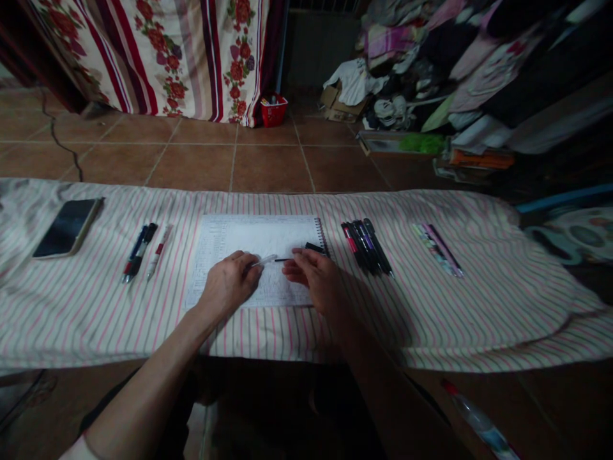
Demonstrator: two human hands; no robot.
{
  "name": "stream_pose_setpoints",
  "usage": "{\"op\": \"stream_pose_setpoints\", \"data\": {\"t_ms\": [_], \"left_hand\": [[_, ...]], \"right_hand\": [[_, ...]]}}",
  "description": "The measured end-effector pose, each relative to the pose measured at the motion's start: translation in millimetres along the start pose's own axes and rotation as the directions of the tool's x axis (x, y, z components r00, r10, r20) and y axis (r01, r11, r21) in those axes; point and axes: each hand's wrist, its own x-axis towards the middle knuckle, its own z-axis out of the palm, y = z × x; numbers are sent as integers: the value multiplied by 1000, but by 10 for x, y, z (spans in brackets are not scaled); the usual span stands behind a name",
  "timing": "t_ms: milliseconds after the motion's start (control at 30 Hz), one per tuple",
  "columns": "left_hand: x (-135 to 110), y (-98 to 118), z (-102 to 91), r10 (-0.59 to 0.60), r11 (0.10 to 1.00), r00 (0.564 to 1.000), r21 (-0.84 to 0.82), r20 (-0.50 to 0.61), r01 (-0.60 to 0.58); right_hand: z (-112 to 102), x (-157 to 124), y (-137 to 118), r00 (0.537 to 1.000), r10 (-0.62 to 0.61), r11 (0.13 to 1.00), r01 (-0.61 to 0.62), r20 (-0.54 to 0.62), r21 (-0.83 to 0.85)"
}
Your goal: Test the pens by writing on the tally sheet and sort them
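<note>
My left hand (233, 276) is closed on a clear pen barrel (266, 259) over the middle of a spiral notebook (268, 230) covered in writing. Facing it, my right hand (313, 275) pinches a thin dark pen refill (282, 260), its tip close to the barrel's end; whether the two touch I cannot tell. A black pen cap (315, 248) lies by the spiral edge, just beyond my right hand. Right of the notebook is a row of several dark pens (366, 246). Left of it lie dark pens (138, 252) and a red-and-white pen (159, 252).
A phone (67, 229) rests at the left of the striped cloth (239, 332). Slim patterned pens or pencils (438, 249) lie to the right. Below the front edge is a plastic bottle (481, 421). Beyond are a red basket (274, 112) and piled clothes (354, 83).
</note>
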Motion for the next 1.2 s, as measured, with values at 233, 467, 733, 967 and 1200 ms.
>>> {"op": "stream_pose_setpoints", "data": {"t_ms": [233, 467, 733, 967, 1200], "left_hand": [[-1, 8, 1, 9, 1000, 1000, -13, -11, -9], [5, -18, 2, 35, 998, 997, -57, -73, -39], [3, -37, 11, 55, 995, 995, -80, -88, -62], [-16, -92, -35, 111, 994, 988, 20, -105, -110], [-28, -251, -54, 129, 989, 981, -51, -148, -138]], "right_hand": [[-210, 116, -39, 965, -261, 934, 243, -34, -263], [-522, 248, -45, 804, -589, 485, 427, 75, -763], [-555, 265, -19, 760, -644, 426, 449, 86, -785], [-519, 233, -50, 763, -642, 455, 461, 78, -762], [-444, 188, -46, 730, -671, 414, 513, 128, -752]]}}
